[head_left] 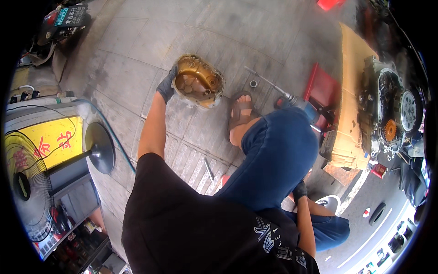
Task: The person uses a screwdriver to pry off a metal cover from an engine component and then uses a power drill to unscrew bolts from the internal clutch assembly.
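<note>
1. Head view: the left grip [167, 86] pinches an oily engine cover [197, 83] by its left rim, over paving [132, 68].
2. It looks stiff, fairly heavy, slippery; the outer rim seems surest.
3. Right grip [299, 191], beside a trouser leg [279, 155]: cannot tell.

Gloved left fingers [173, 73] hold an oily metal casing [195, 83].

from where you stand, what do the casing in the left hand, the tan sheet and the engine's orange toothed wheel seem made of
Casing: probably cast metal, dull grey at the rim, its brown inside glossy and oily-looking.
Tan sheet: likely cardboard, judging by its matt, flat tan face.
Toothed wheel: orange-brown, perhaps plastic or metal; too small to tell.
</note>
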The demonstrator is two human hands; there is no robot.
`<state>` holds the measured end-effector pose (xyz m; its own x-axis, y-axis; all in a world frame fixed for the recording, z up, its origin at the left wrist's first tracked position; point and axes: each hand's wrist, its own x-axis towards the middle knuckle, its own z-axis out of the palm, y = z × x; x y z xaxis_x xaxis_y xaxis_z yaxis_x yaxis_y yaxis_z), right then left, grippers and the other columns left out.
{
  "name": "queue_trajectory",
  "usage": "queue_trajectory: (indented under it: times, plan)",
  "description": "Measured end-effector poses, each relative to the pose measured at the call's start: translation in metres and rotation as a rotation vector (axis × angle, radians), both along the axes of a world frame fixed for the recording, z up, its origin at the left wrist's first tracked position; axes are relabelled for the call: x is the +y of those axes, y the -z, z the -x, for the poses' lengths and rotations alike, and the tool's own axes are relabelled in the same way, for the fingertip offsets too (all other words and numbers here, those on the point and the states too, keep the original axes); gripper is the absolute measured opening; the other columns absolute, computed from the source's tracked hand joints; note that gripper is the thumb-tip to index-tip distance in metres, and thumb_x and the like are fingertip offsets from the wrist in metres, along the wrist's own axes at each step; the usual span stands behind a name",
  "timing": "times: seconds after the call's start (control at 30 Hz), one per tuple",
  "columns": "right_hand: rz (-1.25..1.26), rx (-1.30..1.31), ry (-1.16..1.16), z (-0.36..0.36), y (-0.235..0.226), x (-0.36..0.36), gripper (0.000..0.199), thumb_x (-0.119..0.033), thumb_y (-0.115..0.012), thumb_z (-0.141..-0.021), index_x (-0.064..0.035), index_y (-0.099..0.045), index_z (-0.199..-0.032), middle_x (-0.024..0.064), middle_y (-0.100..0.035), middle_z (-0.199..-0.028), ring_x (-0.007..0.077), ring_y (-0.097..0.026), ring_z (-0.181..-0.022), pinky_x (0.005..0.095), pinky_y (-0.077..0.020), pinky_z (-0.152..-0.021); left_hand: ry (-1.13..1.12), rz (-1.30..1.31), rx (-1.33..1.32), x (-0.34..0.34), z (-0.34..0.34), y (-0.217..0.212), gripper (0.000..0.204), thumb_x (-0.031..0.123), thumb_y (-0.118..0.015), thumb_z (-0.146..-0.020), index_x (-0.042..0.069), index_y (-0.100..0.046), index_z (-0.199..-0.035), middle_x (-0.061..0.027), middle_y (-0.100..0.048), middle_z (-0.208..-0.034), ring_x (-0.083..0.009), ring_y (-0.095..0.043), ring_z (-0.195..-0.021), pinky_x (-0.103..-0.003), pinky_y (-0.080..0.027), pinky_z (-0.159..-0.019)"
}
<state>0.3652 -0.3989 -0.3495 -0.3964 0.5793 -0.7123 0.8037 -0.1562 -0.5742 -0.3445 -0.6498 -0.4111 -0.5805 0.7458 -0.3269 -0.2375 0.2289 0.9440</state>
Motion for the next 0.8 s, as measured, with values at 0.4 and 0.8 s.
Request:
queue_trajectory:
  times: [0.4,0.8]
  plan:
    - [0.003,-0.276,0.093,-0.056,0.022,-0.004,0.036,-0.033,-0.043,-0.097,-0.0111,-0.059,-0.12,0.0105,-0.067,-0.1,0.0235,-0.064,-0.093,0.0353,-0.0501,-0.079,-0.002,0.23,-0.203,0.035,-0.009,0.019,0.067,0.056,-0.061,-0.086,0.018,-0.045,-0.139,-0.0013,-0.056,-0.129,-0.0164,-0.057,-0.112,-0.033,-0.052,-0.086]
    - [-0.043,-0.344,-0.067,-0.038,0.0,-0.008,0.03,-0.027,-0.047,-0.094,-0.0128,-0.06,-0.118,0.0095,-0.065,-0.102,0.0227,-0.063,-0.096,0.0349,-0.0494,-0.08,-0.075,0.208,-0.318,0.036,-0.028,0.004,0.067,0.049,-0.067,-0.085,0.014,-0.045,-0.139,-0.0045,-0.054,-0.132,-0.0164,-0.055,-0.114,-0.032,-0.049,-0.094]
